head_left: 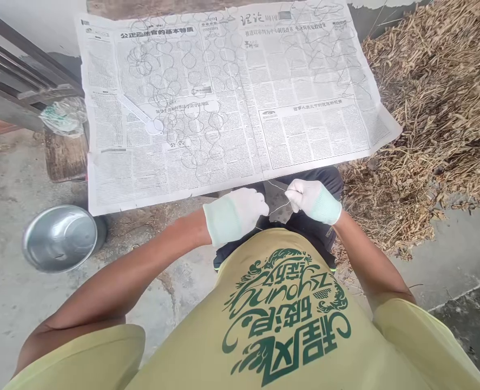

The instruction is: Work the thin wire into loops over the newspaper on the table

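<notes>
My left hand (242,213), in a white glove with a pale green cuff, is closed on a thin wire just beyond the shirt's hem. To its right, my right hand (308,199), gloved the same way, pinches the same wire (279,208), which spans the small gap between the hands. Another thin stretch runs from my right hand up to the near edge of the newspaper (170,168). Many thin wire loops (199,138) lie spread over the newspaper, several joined in chains. The fingertips are partly hidden by the gloves' curled shape.
On the left, a metal bowl (61,238) stands on the concrete ground, below a wooden stool (64,157) with a crumpled plastic bag (64,116) on top. Dark railings (20,59) rise at the upper left. Dry straw (438,108) is heaped along the right.
</notes>
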The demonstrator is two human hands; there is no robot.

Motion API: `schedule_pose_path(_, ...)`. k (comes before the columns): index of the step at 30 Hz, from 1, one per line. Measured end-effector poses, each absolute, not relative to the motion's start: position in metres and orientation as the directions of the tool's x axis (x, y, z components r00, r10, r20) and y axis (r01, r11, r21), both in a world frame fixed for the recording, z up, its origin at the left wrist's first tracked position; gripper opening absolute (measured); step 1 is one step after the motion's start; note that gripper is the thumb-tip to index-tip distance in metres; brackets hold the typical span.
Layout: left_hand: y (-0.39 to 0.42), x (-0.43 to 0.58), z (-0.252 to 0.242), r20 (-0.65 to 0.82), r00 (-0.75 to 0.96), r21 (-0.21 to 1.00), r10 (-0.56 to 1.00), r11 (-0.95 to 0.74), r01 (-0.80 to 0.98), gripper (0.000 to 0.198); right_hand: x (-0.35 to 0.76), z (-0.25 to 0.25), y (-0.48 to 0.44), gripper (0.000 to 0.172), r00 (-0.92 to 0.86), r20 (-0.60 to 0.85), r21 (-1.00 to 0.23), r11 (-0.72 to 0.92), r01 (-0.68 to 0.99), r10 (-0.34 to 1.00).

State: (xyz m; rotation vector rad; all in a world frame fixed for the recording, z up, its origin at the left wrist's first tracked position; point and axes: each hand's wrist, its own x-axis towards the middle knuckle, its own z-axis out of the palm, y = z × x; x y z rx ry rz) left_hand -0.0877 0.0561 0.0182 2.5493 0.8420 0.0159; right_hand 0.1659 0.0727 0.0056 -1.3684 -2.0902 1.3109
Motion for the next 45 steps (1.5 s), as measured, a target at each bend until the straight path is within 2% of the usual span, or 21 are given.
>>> schedule_pose_path(7, 0.05, -0.096, 0.006, -0.035, 0.611, 0.608, 0.791, -0.468, 0.641, 0.035, 0.169, 0.002, 0.073, 0.037, -0.412, -0.212, -0.856, 0.035, 0.515, 0.886)
schedule_pose_path(13, 0.052, -0.098, -0.013, 0.126, 0.749, 0.575, 0.65, -0.663, 0.48, 0.037, 0.168, -0.001, 0.072, 0.036, -0.414, -0.221, -0.86, 0.023, 0.509, 0.883)
schedule_pose_path(17, 0.058, -0.096, -0.008, 0.03, 0.819, 0.643, 0.573, -0.639, 0.423, 0.034, 0.166, -0.003, 0.072, 0.037, -0.445, -0.218, -0.851, 0.054, 0.522, 0.869)
schedule_pose_path(19, 0.059, -0.096, -0.002, -0.063, 0.741, 0.716, 0.669, -0.487, 0.5, 0.029, 0.166, -0.004, 0.072, 0.037, -0.44, -0.216, -0.854, 0.05, 0.518, 0.872)
schedule_pose_path(21, 0.058, -0.099, 0.003, -0.203, 0.58, 0.824, 0.789, -0.182, 0.536, 0.022, 0.167, -0.005, 0.07, 0.038, -0.417, -0.205, -0.869, 0.032, 0.495, 0.886)
schedule_pose_path(22, 0.057, -0.102, 0.004, -0.291, 0.508, 0.872, 0.811, 0.006, 0.49, 0.021, 0.168, -0.005, 0.069, 0.038, -0.396, -0.2, -0.878, 0.015, 0.478, 0.896)
schedule_pose_path(23, 0.056, -0.104, 0.003, -0.379, 0.461, 0.895, 0.802, 0.191, 0.403, 0.024, 0.167, -0.005, 0.068, 0.039, -0.371, -0.198, -0.889, -0.007, 0.458, 0.907)
schedule_pose_path(25, 0.052, -0.107, 0.0, -0.502, 0.415, 0.862, 0.759, 0.478, 0.168, 0.032, 0.166, -0.004, 0.065, 0.038, -0.314, -0.201, -0.911, -0.059, 0.408, 0.928)
schedule_pose_path(27, 0.047, -0.105, -0.006, -0.552, 0.369, 0.79, 0.747, 0.611, -0.055, 0.036, 0.162, -0.004, 0.064, 0.037, -0.254, -0.21, -0.939, -0.123, 0.321, 0.944)
schedule_pose_path(31, 0.033, -0.088, -0.015, -0.584, 0.214, 0.715, 0.783, 0.621, -0.322, 0.036, 0.15, -0.012, 0.06, 0.035, -0.198, -0.258, -0.965, -0.26, 0.014, 0.946)
schedule_pose_path(33, 0.028, -0.079, -0.014, -0.564, 0.138, 0.733, 0.814, 0.571, -0.371, 0.032, 0.143, -0.019, 0.056, 0.038, -0.23, -0.289, -0.932, -0.328, -0.154, 0.929)
schedule_pose_path(35, 0.026, -0.071, -0.011, -0.525, 0.099, 0.769, 0.845, 0.521, -0.37, 0.026, 0.136, -0.025, 0.049, 0.041, -0.274, -0.306, -0.894, -0.374, -0.246, 0.912)
schedule_pose_path(38, 0.026, -0.065, -0.007, -0.498, 0.103, 0.804, 0.861, 0.503, -0.318, 0.019, 0.129, -0.026, 0.041, 0.035, -0.266, -0.312, -0.905, -0.371, -0.21, 0.912)
schedule_pose_path(41, 0.026, -0.065, -0.006, -0.524, 0.079, 0.8, 0.848, 0.522, -0.296, 0.024, 0.129, -0.023, 0.038, 0.029, -0.221, -0.293, -0.934, -0.328, -0.142, 0.93)
schedule_pose_path(45, 0.03, -0.072, -0.009, -0.514, 0.127, 0.829, 0.848, 0.529, -0.182, 0.021, 0.133, -0.027, 0.041, 0.028, -0.24, -0.275, -0.932, -0.319, -0.169, 0.931)
